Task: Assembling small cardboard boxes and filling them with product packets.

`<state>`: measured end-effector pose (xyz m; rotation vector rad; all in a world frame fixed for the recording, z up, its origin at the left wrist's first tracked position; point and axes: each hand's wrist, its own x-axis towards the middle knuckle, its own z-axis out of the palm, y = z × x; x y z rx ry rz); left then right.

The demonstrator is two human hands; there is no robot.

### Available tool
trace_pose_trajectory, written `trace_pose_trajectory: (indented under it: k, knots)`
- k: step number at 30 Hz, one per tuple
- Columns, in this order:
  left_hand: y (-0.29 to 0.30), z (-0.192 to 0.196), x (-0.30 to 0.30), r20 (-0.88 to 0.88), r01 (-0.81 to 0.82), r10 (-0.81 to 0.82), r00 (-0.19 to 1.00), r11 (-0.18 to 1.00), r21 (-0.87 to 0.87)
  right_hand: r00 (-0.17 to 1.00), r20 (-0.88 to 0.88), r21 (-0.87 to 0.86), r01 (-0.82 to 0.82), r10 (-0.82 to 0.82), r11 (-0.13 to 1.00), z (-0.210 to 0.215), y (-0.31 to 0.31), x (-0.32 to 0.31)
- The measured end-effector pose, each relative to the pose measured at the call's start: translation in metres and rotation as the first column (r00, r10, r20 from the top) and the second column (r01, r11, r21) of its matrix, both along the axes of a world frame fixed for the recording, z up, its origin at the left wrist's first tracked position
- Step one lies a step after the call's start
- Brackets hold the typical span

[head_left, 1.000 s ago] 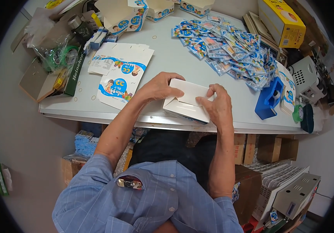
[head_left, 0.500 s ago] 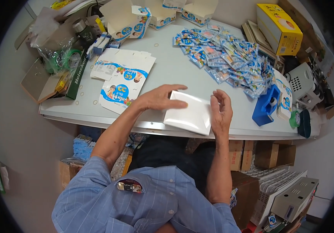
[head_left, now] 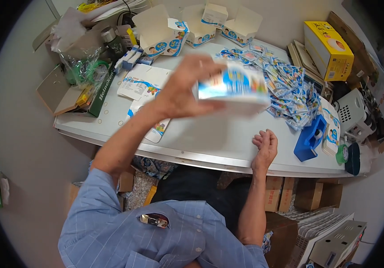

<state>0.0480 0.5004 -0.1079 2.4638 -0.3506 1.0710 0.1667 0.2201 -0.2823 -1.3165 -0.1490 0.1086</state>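
My left hand (head_left: pixel 189 89) is raised over the middle of the table, closed on the left end of a small carton (head_left: pixel 234 87). The carton is white with a blue printed band and is blurred by motion. Lower down, by the table's front edge, my right hand (head_left: pixel 265 149) is empty, its fingers loosely bent and a little apart. Behind and right of the carton spreads a heap of small blue sachets (head_left: pixel 285 85). Flat carton blanks (head_left: pixel 140 85) lie left of my left hand, partly hidden by the forearm.
Larger cartons (head_left: pixel 156 33) with raised flaps stand along the back, with a small white carton (head_left: pixel 214 14) on top. At the right are a blue tape dispenser (head_left: pixel 308 143), green tape (head_left: pixel 342 153) and a yellow box (head_left: pixel 330 49). A green box (head_left: pixel 100 98) stands at the left.
My left hand has lifted the carton up and away from the table's front edge, turning its printed side into view. My right hand has come off the carton and moved down, toward me.
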Motion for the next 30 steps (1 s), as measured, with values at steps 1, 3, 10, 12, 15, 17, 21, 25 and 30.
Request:
trace_pose_trajectory:
  k: [1, 3, 10, 12, 15, 17, 21, 25, 30]
  knots:
    - [0.014, 0.013, 0.012, 0.173, -0.092, 0.071, 0.982, 0.989, 0.116, 1.0, 0.002, 0.002, 0.002, -0.003, 1.0, -0.001, 0.0, -0.002]
    - [0.059, 0.035, 0.035, 0.363, -0.278, 0.177, 0.915, 0.928, 0.248, 0.994, 0.098, -0.144, -0.03, 0.044, 0.989, -0.001, 0.003, -0.005]
    - [0.151, 0.019, 0.064, 0.459, -0.756, 0.601, 0.654, 0.54, 0.37, 0.991, 0.107, -0.163, -0.062, 0.08, 0.985, -0.006, 0.002, -0.008]
    - [0.153, -0.025, 0.046, 0.295, -0.751, 0.692, 0.659, 0.629, 0.202, 0.991, 0.106, -0.163, -0.06, 0.077, 0.985, -0.007, 0.0, -0.009]
    - [0.139, -0.07, -0.001, -0.138, -0.806, 0.799, 0.585, 0.592, 0.012, 0.992, 0.099, -0.172, -0.063, 0.081, 0.983, -0.004, -0.002, -0.009]
    - [0.151, -0.098, -0.036, -0.334, -0.895, 0.849, 0.41, 0.444, 0.031, 0.989, 0.093, -0.172, -0.1, 0.117, 0.98, 0.002, 0.009, -0.009]
    - [0.171, -0.115, -0.064, -0.615, -0.913, 0.781, 0.114, 0.326, 0.244, 0.972, -0.056, -0.216, -0.234, 0.227, 0.948, 0.019, 0.045, -0.014]
    - [0.184, -0.123, -0.064, -0.639, -0.918, 0.764, 0.089, 0.312, 0.246, 0.856, -0.202, -0.229, -0.514, 0.477, 0.826, 0.03, 0.121, -0.032]
    - [0.194, -0.124, -0.049, -0.695, -0.928, 0.716, 0.061, 0.297, 0.225, 0.742, -0.338, -0.274, -0.666, 0.578, 0.694, 0.044, 0.202, -0.051]
